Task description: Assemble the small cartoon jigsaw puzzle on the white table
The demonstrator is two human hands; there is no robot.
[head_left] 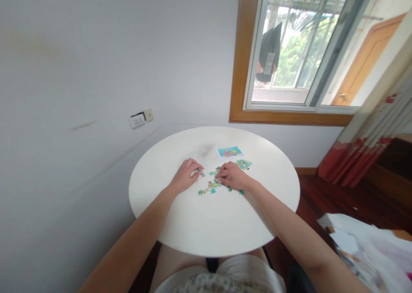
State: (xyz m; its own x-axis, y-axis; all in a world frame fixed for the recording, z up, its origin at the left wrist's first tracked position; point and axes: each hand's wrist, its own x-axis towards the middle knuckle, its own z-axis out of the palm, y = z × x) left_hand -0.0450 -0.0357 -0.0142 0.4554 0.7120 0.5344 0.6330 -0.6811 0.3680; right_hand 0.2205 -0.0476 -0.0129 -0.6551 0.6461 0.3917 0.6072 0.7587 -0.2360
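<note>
Small jigsaw pieces [213, 184] in green, yellow and pink lie scattered in the middle of a round white table [209, 224]. My left hand [187, 175] rests at the left side of the pieces, its thumb and fingertips closed on a pinkish jigsaw piece [202, 172]. Over the middle of the scatter, my right hand [234, 176] is bent down with its fingertips together on a jigsaw piece, mostly hidden beneath them. Behind the right hand is a denser heap of green pieces [244, 164]. A picture card [229, 152] with cartoon figures on turquoise lies farther back.
A grey-white wall [96, 69] with a socket [137, 121] borders the table on the left and back. A wood-framed window [236, 69] and a red-and-white curtain [357, 155] are at right. White plastic bags [370, 245] lie low at right.
</note>
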